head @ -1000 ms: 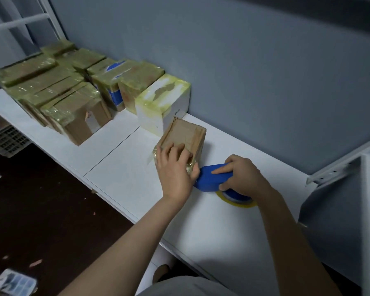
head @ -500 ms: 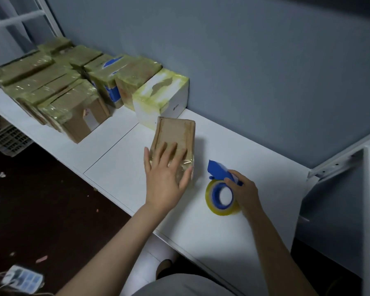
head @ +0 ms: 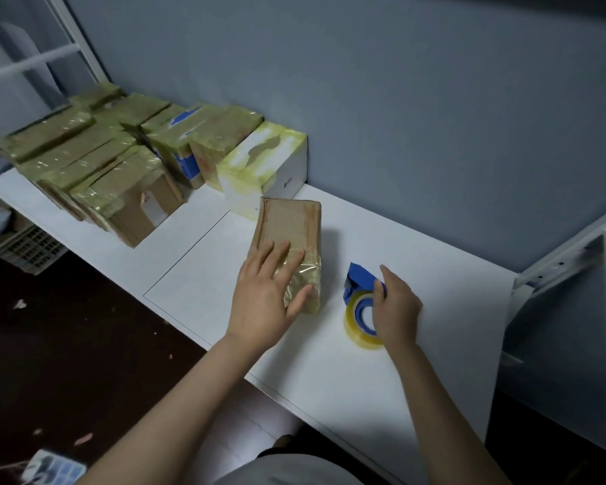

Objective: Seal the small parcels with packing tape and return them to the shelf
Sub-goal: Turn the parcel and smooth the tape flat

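Observation:
A small brown cardboard parcel (head: pixel 289 225) lies flat on the white shelf board (head: pixel 434 285), its near end wrapped in clear tape. My left hand (head: pixel 266 292) rests on that near end with fingers spread and fairly straight. To the right stands a blue tape dispenser (head: pixel 359 278) with a yellowish roll of packing tape (head: pixel 354 323). My right hand (head: pixel 396 306) holds the dispenser from its right side, thumb and fingers curled around the handle, and covers part of it.
Several taped parcels (head: pixel 95 159) sit in rows at the back left, with a white box (head: pixel 266 162) nearest the brown parcel. A grey wall runs behind. A metal bracket and post (head: pixel 571 264) stand at the right. A dark floor with a crate (head: pixel 25 246) lies below left.
The right hand pulled the dispenser away from the parcel to the right and stood it upright on the board. The parcel now lies flat, and the left hand has flattened on its near end.

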